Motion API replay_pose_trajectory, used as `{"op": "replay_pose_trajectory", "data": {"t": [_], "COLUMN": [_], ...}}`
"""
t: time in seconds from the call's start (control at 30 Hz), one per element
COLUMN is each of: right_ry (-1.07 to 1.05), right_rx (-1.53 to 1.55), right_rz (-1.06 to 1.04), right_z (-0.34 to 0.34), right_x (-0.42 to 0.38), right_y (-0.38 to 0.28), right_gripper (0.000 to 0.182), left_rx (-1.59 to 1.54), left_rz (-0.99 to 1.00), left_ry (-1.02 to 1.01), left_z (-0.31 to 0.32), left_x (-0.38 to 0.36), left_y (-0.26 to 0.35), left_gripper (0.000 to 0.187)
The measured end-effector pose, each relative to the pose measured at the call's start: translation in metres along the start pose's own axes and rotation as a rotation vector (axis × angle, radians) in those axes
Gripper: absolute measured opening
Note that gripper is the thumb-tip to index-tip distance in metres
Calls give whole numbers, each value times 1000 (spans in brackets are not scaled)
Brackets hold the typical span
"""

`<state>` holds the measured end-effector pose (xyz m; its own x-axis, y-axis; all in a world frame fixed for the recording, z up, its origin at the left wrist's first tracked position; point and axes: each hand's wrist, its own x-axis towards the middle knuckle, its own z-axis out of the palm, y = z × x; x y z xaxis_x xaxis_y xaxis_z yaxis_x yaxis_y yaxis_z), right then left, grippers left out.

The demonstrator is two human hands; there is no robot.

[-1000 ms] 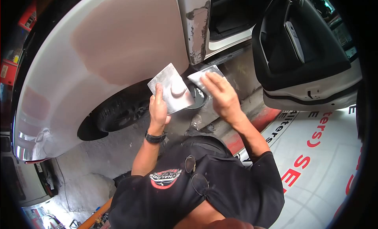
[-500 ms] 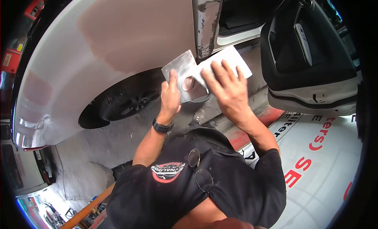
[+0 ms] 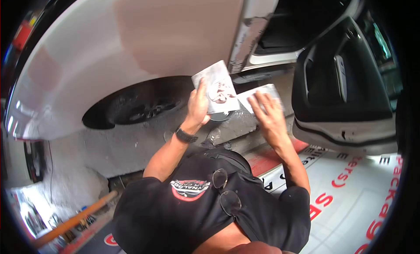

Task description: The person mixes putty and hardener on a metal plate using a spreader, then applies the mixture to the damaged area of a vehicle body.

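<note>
My left hand [image 3: 197, 109] grips a flat mixing plate [image 3: 213, 74] by its left edge, thumb on top. On the plate lies a dab of pale filler putty [image 3: 222, 93] with dark reddish streaks in it. My right hand [image 3: 270, 118] holds a wide, pale flat spreader [image 3: 272, 90], fingers pressed along its upper face. The spreader's left corner is close to the plate's right edge. Below the plate shows part of a round dark-rimmed container [image 3: 220, 117].
Ahead stands a white car panel with a dull pinkish-brown patch [image 3: 179, 31], above a dark wheel [image 3: 151, 103]. A scraped pillar [image 3: 247, 40] adjoins it. To the right an open car door [image 3: 341, 88] hangs over a printed banner [image 3: 350, 184]. An orange pole [image 3: 78, 219] is at lower left.
The spreader has moved right and down, off the plate. The putty, a smooth round mound before, now looks spread with dark streaks. The view has shifted somewhat.
</note>
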<state>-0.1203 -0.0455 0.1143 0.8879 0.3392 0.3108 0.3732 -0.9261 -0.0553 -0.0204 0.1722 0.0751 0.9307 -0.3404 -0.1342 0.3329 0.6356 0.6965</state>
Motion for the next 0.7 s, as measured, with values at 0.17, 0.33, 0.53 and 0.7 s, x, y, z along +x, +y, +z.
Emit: {"op": "replay_pose_trajectory", "data": {"t": [0.17,0.33,0.53,0.7], "right_ry": [108,98,56,-38], "right_rx": [11,-108,-227,-145], "right_rz": [36,70,-68,-14], "right_z": [-8,-26,-20,-7], "right_x": [17,21,28,31], "right_y": [-15,-25,-37,-40], "right_gripper": [58,52,50,48], "left_rx": [540,449,733,661], "left_rz": [121,191,305,97], "left_ry": [183,165,156,80], "left_z": [5,-4,4,1], "left_x": [-1,8,3,-1], "left_y": [-12,-27,-15,-8], "left_gripper": [59,63,67,67]}}
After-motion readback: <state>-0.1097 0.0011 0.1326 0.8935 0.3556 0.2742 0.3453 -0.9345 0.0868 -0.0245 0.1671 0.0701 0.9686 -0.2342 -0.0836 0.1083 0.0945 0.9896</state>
